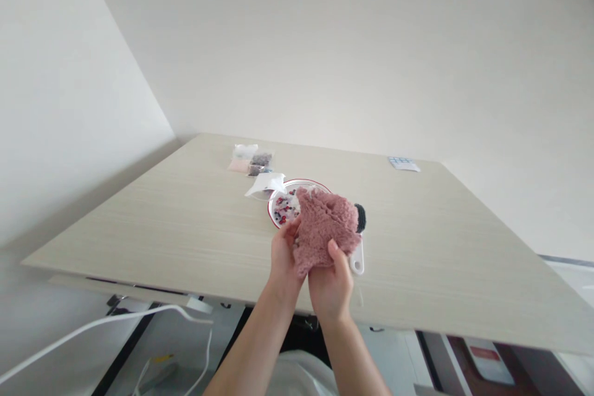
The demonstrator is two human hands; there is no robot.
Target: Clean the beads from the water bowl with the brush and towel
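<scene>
Both of my hands hold a fluffy pink knitted piece [325,226] just above the near part of a pale wooden table [185,223]. My left hand [283,257] grips its left lower edge. My right hand [331,281] pinches its bottom, thumb on top. A black tuft [361,218] shows at the piece's right edge. Behind it lies a round red-rimmed plate [284,205] with small red and dark bits. A white handle with a hole [357,260] pokes out under the piece.
Small clear bags of pink and dark bits [250,162] lie at the back of the table, with a white bag [266,184] nearer the plate. A blue-and-white card [403,164] lies far right. White cables [116,322] hang below the table's front edge.
</scene>
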